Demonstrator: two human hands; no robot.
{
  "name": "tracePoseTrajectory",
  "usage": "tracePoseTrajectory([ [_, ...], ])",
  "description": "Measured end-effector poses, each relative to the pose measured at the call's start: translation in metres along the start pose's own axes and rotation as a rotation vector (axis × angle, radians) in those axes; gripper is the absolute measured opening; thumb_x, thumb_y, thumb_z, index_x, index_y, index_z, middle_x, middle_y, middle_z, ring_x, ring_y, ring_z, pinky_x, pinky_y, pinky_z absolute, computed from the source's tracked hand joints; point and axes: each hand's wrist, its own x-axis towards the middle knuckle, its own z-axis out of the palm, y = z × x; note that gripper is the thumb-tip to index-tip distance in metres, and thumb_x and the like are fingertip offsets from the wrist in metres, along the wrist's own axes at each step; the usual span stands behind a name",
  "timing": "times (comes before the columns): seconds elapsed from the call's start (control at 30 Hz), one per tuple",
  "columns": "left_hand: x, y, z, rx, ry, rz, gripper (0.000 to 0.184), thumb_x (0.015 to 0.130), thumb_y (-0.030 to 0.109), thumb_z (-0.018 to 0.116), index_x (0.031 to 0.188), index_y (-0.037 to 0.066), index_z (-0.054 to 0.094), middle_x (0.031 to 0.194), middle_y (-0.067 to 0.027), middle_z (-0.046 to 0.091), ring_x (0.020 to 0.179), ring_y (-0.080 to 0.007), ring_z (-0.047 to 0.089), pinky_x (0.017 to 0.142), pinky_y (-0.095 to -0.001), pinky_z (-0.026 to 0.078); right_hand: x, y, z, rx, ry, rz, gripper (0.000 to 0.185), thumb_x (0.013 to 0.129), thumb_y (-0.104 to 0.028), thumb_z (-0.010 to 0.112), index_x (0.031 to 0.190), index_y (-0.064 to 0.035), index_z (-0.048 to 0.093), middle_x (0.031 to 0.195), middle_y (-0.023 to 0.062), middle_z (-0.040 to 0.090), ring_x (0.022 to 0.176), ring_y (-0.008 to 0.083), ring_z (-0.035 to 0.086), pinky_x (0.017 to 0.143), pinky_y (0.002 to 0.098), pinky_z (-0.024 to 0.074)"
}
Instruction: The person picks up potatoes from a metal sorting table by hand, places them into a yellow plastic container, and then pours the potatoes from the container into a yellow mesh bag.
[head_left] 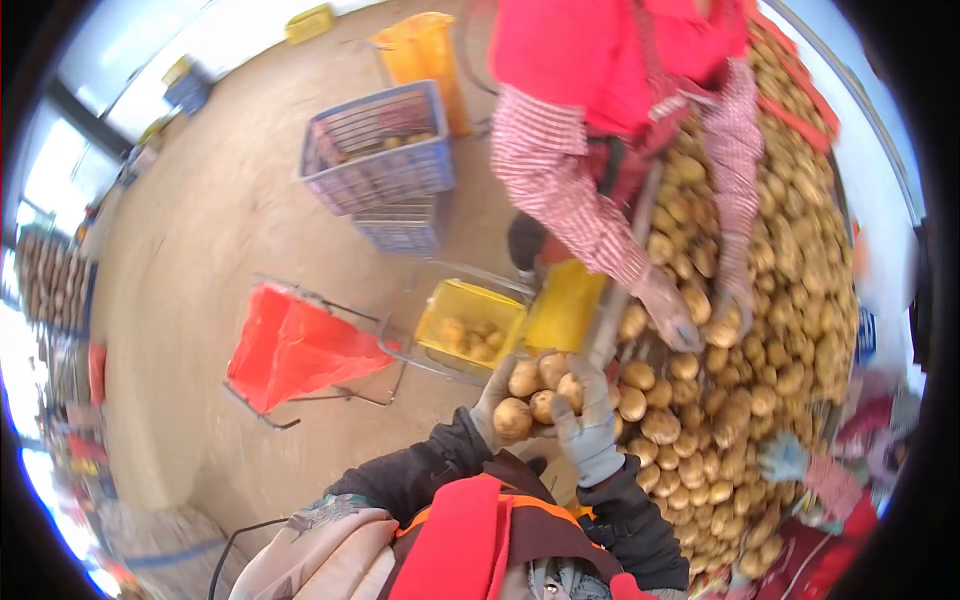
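My gloved left hand point(487, 408) and my gloved right hand point(591, 432) together cup several round tan potatoes point(543, 405) in front of my waist. The left palm and fingers close round the bunch from one side. On the other side, the right thumb lies across the front of it. Just right of my right hand begins a large heap of potatoes point(700, 440) on a sorting table. Beyond my hands a yellow crate point(462, 305) with some potatoes inside stands at the left of the table.
Across from me a co-worker in red checked sleeves point(545, 150) reaches into the heap with both hands. Another person's gloved hand point(783, 458) touches the potatoes at right. A red sack on a metal frame point(285, 345), a blue-purple crate point(385, 165) and an orange sack point(420, 60) stand on the floor.
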Motion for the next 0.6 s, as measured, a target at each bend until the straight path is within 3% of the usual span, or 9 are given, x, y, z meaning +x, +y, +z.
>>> tracePoseTrajectory([
  [0.07, -0.029, 0.024, 0.001, -0.113, 0.01, 0.193, 0.065, 0.088, 0.059, 0.051, 0.135, 0.014, 0.047, 0.13, -0.0113, 0.053, 0.117, -0.0288, 0.054, 0.099, -0.0484, 0.044, 0.021, -0.016, 0.033, -0.152, -0.072, -0.223, 0.046, 0.09, -0.022, 0.06, 0.129, 0.0, 0.048, 0.119, 0.0214, 0.056, 0.113, 0.0357, 0.054, 0.1, 0.0428, 0.0412],
  [0.1, -0.053, 0.023, 0.027, 0.467, 0.197, 0.62, 0.063, 0.088, 0.056, 0.052, 0.134, 0.012, 0.048, 0.13, -0.0126, 0.054, 0.118, -0.0278, 0.053, 0.103, -0.0482, 0.04, 0.034, -0.028, 0.052, -0.106, -0.171, -0.346, 0.05, 0.088, -0.023, 0.063, 0.13, -0.0003, 0.047, 0.121, 0.0226, 0.055, 0.115, 0.0384, 0.052, 0.1, 0.0444, 0.0408],
  [0.13, -0.068, 0.043, 0.014, -0.049, 0.09, 0.439, 0.065, 0.086, 0.055, 0.057, 0.131, 0.009, 0.049, 0.129, -0.0152, 0.053, 0.118, -0.0293, 0.053, 0.1, -0.0457, 0.044, 0.046, -0.041, 0.071, -0.057, -0.268, -0.467, 0.054, 0.087, -0.025, 0.065, 0.131, -0.0006, 0.046, 0.123, 0.0239, 0.054, 0.117, 0.0412, 0.05, 0.101, 0.0461, 0.0404],
  [0.2, -0.104, 0.062, -0.03, 0.316, 0.09, 0.832, 0.07, 0.082, 0.056, 0.061, 0.13, 0.006, 0.048, 0.129, -0.0175, 0.053, 0.117, -0.0337, 0.053, 0.096, -0.044, 0.047, 0.064, -0.065, 0.111, -0.031, -0.35, -0.546, 0.057, 0.086, -0.026, 0.067, 0.132, -0.0012, 0.046, 0.125, 0.0234, 0.053, 0.117, 0.0409, 0.05, 0.1, 0.0461, 0.0409],
  [0.27, -0.15, 0.097, -0.037, -0.197, -0.414, 0.719, 0.075, 0.078, 0.057, 0.064, 0.131, 0.006, 0.047, 0.13, -0.019, 0.051, 0.116, -0.0386, 0.052, 0.095, -0.0452, 0.049, 0.079, -0.084, 0.149, -0.024, -0.313, -0.654, 0.056, 0.087, -0.026, 0.065, 0.133, -0.0019, 0.045, 0.126, 0.0219, 0.053, 0.116, 0.0407, 0.051, 0.099, 0.0461, 0.0412],
  [0.3, -0.179, 0.112, -0.03, 0.007, -0.104, 0.976, 0.073, 0.079, 0.054, 0.064, 0.132, 0.006, 0.047, 0.132, -0.0185, 0.05, 0.115, -0.0399, 0.052, 0.097, -0.0493, 0.047, 0.081, -0.088, 0.16, -0.014, -0.341, -0.668, 0.056, 0.087, -0.026, 0.065, 0.133, -0.0019, 0.045, 0.126, 0.0219, 0.053, 0.116, 0.0407, 0.051, 0.099, 0.0461, 0.0412],
  [0.43, -0.277, 0.173, -0.084, 0.136, 0.048, 1.508, 0.072, 0.087, 0.056, 0.055, 0.135, 0.005, 0.042, 0.136, -0.0177, 0.046, 0.126, -0.0372, 0.044, 0.104, -0.0473, 0.042, 0.087, -0.072, 0.175, -0.017, -0.44, -0.579, 0.05, 0.087, -0.023, 0.066, 0.127, -0.0008, 0.049, 0.122, 0.0217, 0.055, 0.111, 0.038, 0.054, 0.096, 0.0438, 0.043],
  [0.53, -0.337, 0.219, -0.109, 0.068, 0.265, 1.589, 0.065, 0.088, 0.054, 0.057, 0.13, 0.006, 0.044, 0.136, -0.0165, 0.043, 0.125, -0.0395, 0.043, 0.104, -0.0475, 0.041, 0.073, -0.034, 0.162, -0.127, -0.45, -0.429, 0.044, 0.086, -0.021, 0.066, 0.122, -0.0014, 0.051, 0.118, 0.0214, 0.056, 0.108, 0.0381, 0.055, 0.094, 0.0432, 0.0445],
  [0.6, -0.367, 0.258, -0.174, -0.082, 0.798, 1.277, 0.059, 0.088, 0.05, 0.06, 0.127, 0.008, 0.046, 0.133, -0.0139, 0.041, 0.121, -0.0374, 0.045, 0.101, -0.0463, 0.041, 0.061, -0.016, 0.139, -0.211, -0.411, -0.415, 0.041, 0.084, -0.018, 0.067, 0.119, -0.0018, 0.052, 0.115, 0.0207, 0.057, 0.107, 0.0377, 0.056, 0.093, 0.0429, 0.0452],
])
